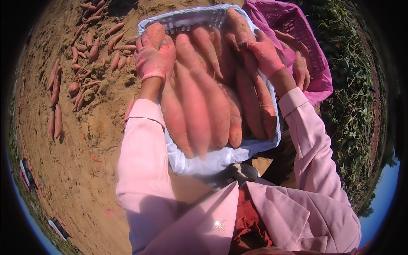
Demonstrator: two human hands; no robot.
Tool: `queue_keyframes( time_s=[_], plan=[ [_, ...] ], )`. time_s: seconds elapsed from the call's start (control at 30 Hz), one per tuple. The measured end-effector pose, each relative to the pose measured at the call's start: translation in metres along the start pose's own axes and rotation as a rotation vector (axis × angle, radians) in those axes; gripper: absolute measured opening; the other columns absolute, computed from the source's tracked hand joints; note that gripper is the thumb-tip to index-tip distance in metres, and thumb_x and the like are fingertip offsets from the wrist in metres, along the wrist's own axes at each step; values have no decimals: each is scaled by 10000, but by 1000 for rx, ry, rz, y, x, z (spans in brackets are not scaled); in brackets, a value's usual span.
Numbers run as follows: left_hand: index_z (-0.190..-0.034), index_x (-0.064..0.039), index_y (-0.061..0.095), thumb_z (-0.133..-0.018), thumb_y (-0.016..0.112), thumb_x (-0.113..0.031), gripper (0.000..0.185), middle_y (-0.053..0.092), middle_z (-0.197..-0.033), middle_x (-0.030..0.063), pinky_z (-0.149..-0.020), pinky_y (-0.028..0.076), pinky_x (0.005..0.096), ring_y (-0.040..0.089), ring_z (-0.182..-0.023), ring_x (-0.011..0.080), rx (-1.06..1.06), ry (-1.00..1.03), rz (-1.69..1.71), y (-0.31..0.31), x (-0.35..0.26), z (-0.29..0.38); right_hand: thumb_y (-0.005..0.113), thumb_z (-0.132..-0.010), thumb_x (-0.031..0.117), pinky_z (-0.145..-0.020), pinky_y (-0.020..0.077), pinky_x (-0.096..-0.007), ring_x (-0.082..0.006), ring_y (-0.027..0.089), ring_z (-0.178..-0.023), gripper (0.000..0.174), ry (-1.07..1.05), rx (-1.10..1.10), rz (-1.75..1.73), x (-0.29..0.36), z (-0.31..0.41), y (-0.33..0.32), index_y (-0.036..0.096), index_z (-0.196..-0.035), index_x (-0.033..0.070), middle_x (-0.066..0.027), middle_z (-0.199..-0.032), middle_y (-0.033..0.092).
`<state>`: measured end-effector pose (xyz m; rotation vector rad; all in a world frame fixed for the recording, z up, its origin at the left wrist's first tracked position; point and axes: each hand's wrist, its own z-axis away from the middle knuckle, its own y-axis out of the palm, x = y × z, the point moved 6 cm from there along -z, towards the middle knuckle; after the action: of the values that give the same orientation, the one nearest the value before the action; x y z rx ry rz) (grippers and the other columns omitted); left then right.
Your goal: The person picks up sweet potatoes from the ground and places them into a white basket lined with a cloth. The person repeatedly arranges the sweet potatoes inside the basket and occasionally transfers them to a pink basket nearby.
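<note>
A crate with a pale blue-white liner (191, 165) stands before me, filled with long sweet potatoes (210, 108). My left hand (153, 57), in a pink glove with dark fingertips, grips a sweet potato (156, 33) at the crate's upper left. At the upper right, my right hand (266, 52), gloved alike, has its fingers and thumb on a large sweet potato (240, 27) that leans by the crate's rim. My right palm is hidden from view.
A pink-lined crate (318, 73) holding some sweet potatoes (299, 68) adjoins at the right. Green vines (347, 79) grow beyond it. More sweet potatoes (94, 51) lie scattered on the sandy soil (98, 118) at the left. Other crates (59, 228) show far off at the lower left.
</note>
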<state>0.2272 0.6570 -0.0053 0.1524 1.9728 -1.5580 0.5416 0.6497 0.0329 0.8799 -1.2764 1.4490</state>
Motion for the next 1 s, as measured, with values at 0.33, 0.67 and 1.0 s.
queue_keyframes(
  time_s=[0.33, 0.67, 1.0],
  plan=[
    [-1492, -81, 356, -848, 646, -527, 835, 360, -1541, 162, -1159, 294, 437, 397, -1386, 367, -52, 24, 45, 9, 12, -7, 790, -699, 157, -1025, 447, -315, -228, 534, -1220, 874, -172, 169, -303, -20, 23, -14, 390, -1441, -76, -171, -1351, 540],
    [-1429, 31, 437, -856, 742, -380, 768, 533, -1375, 204, -1069, 399, 338, 529, -1259, 275, 39, 91, 651, -50, -83, 47, 789, -724, 178, -1043, 422, -312, -219, 532, -1217, 834, -243, 248, -316, -6, 49, 11, 419, -1438, -43, -128, -1328, 555],
    [-1456, -34, 445, -897, 674, -170, 619, 556, -1399, 168, -995, 469, 309, 578, -1233, 242, -47, -94, 532, -62, 21, 39, 805, -721, 172, -1018, 452, -316, -248, 565, -1204, 822, -95, 98, -57, -12, 42, -15, 441, -1419, -65, -170, -1316, 587]
  ],
)
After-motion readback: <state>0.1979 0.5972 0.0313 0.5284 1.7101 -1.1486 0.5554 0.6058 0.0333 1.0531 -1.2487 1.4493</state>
